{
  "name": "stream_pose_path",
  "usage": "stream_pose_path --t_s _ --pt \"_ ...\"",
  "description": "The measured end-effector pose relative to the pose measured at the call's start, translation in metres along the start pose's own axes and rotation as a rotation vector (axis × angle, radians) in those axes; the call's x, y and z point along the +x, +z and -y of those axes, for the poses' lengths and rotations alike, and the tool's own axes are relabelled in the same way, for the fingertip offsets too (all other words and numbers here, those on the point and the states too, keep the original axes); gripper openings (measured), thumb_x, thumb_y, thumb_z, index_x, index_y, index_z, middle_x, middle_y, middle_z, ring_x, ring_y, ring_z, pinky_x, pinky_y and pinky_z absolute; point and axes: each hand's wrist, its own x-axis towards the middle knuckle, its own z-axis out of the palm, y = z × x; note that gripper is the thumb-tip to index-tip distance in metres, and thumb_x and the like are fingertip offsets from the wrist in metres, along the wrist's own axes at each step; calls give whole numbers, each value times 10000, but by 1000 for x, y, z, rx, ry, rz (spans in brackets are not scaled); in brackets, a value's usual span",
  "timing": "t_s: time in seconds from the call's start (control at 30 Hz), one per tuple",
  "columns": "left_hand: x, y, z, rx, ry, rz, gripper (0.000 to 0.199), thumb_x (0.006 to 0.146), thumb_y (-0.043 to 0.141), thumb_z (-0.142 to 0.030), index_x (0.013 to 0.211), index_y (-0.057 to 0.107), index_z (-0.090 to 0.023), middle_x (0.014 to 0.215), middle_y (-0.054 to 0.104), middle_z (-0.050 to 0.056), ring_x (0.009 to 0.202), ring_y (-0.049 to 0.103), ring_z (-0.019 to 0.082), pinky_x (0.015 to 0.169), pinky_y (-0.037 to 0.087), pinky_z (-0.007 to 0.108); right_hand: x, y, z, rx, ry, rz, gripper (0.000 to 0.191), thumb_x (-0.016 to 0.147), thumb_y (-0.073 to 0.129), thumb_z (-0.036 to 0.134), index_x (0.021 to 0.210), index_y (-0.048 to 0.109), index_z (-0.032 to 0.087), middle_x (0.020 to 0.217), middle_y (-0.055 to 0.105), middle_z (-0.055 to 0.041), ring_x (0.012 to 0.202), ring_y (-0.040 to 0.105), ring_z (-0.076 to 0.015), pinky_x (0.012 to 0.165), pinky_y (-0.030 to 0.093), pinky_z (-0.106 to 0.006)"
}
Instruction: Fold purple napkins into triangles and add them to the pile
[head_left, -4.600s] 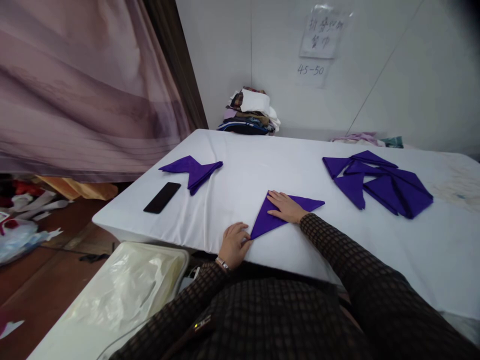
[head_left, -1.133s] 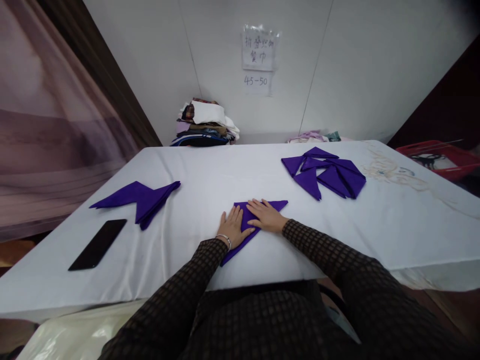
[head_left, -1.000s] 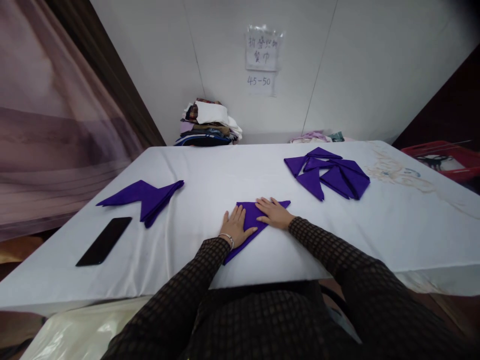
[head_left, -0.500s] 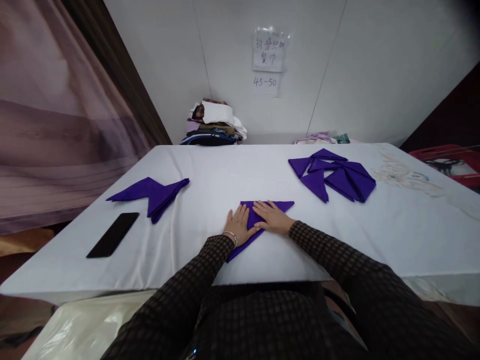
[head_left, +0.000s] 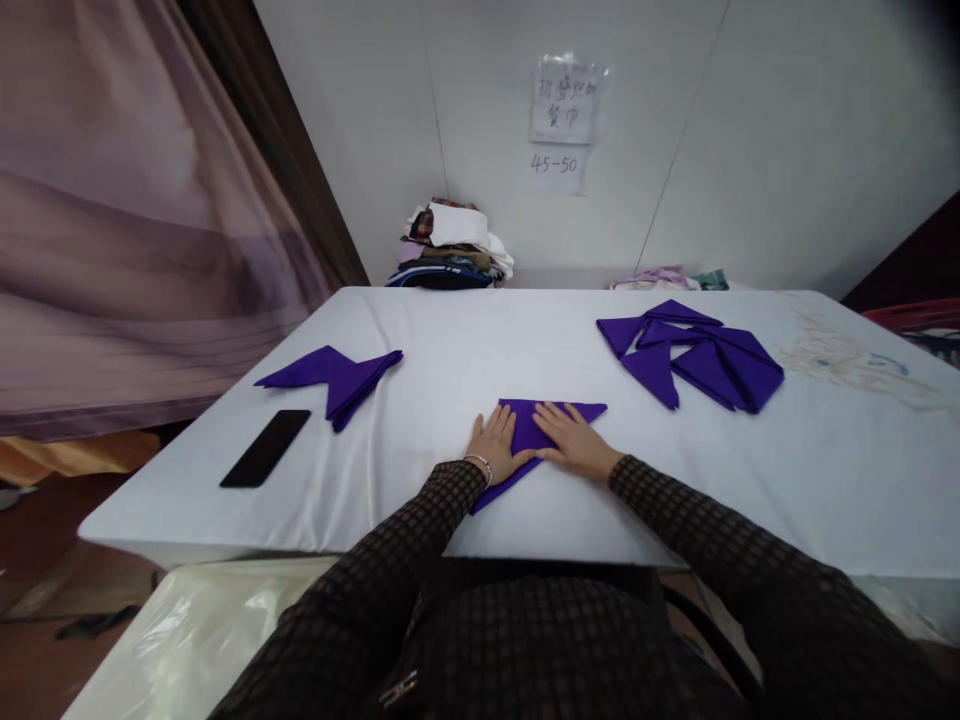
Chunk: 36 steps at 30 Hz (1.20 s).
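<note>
A purple cloth napkin [head_left: 527, 432], folded into a triangle, lies near the front middle of the white-covered table [head_left: 420, 400]. Flat on its left side rests my left hand [head_left: 495, 445], fingers stretched out and a bracelet at the wrist. My right hand [head_left: 576, 440] presses on the upper right part with its fingers extended, the thumbs close together over the cloth. Both palms hide part of the folds. Off to the left is another folded purple napkin [head_left: 349, 385] with pointed ends. Several folded purple napkins [head_left: 656, 372] overlap at the right.
A dark flat rectangular object [head_left: 266, 450] lies at the table's left. Behind the table stands a pile of folded clothes [head_left: 454, 245], with more fabric [head_left: 667, 279] further right. Handwritten signs [head_left: 564, 105] hang on the wall. A curtain [head_left: 150, 220] borders the left side.
The whole view has shifted, so things appear further right. My right hand has slid slightly across the napkin; my left hand stays on it.
</note>
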Motion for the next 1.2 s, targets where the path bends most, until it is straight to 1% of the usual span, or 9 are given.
stream_pose_path --t_s 0.07,0.13,0.3,0.5,0.6,0.7,0.93,1.07,1.2 --pt "0 -1 0 1 -6 13 812 848 262 -662 1445 241 -112 1527 188 132 1413 119 267 1127 98 518 8 4 19 28 -52 5 724 896 290 610 1438 295 130 1489 286 -147 1396 176 -264 1122 116 -485" --pt "-1 -3 -1 -5 -12 25 795 858 275 -634 1446 233 -101 1528 186 132 1414 117 259 1129 95 516 15 5 26 37 -26 13 724 897 299 603 1433 306 117 1479 302 -158 1391 190 -273 1120 127 -485" --pt "-2 -4 -2 -30 -44 20 781 862 296 -593 1446 222 -79 1529 170 143 1417 101 253 1133 87 501 27 6 18 45 20 60 730 897 284 611 1419 335 105 1475 310 -157 1385 211 -274 1118 139 -475" --pt "-1 -1 -4 -30 -75 14 776 853 326 -570 1446 224 -80 1535 143 142 1417 78 272 1130 75 510 27 9 19 65 -12 34 722 903 281 601 1430 310 109 1490 276 -151 1397 171 -262 1125 98 -477" --pt "-1 -1 -4 -23 -93 14 762 853 337 -557 1448 225 -94 1535 145 142 1416 82 282 1125 71 524 28 10 21 95 -26 60 726 900 269 613 1435 303 123 1494 270 -141 1397 173 -260 1123 106 -482" --pt "-2 -1 -4 -21 -97 20 774 852 326 -568 1448 220 -86 1534 149 146 1415 85 283 1124 72 532 30 10 20 121 -19 84 720 902 256 615 1437 302 135 1499 261 -136 1398 170 -258 1119 114 -485" --pt "-1 -4 -3 -27 -104 34 777 853 314 -583 1446 226 -89 1534 156 138 1414 102 279 1128 85 523 31 11 17 113 24 68 696 904 264 605 1449 276 173 1503 261 -114 1397 174 -256 1117 103 -491" --pt "4 -15 10 -53 -85 77 587 897 319 -462 1413 319 -182 1515 256 85 1389 213 250 1105 181 520 30 13 15 98 4 71 716 898 259 618 1449 273 160 1504 256 -118 1399 167 -255 1119 100 -489" --pt "11 -25 25 -39 7 -31 401 894 400 -310 1273 510 -240 1389 471 46 1270 406 219 1045 325 437 31 9 15 101 0 91 732 891 276 628 1439 299 142 1503 251 -132 1396 174 -266 1118 100 -491"
